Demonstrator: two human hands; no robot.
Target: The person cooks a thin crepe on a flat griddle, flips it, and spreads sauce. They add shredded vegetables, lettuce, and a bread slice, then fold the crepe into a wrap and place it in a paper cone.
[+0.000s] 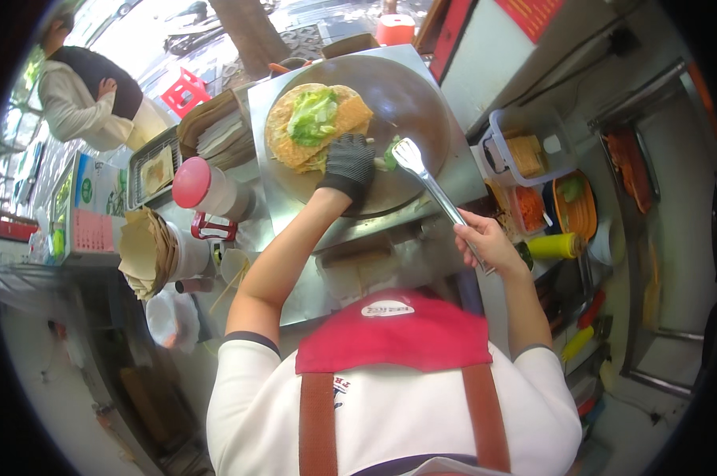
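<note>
A large round crepe (283, 135) lies on the left part of a dark round griddle (422, 103). Pale green lettuce (312, 117) is heaped on it, beside an orange-brown crisp sheet (354, 117). My left hand (349, 168), in a dark knitted glove, is at the crepe's near right edge. Its fingers are curled, and whatever they hold is hidden. In my bare right hand (489, 244) are metal tongs (438, 193), gripped by the handle. Their slotted tip points away from me, close to a small green leaf piece (391, 152) on the griddle.
To the left stand a jar with a pink lid (197, 182), paper bags (147, 247) and a wire-racked tray (154, 170). On the right are a clear plastic bin (531, 147), shredded orange food (531, 208) and a yellow bottle (555, 247). A person (89, 95) stands beyond the counter, far left.
</note>
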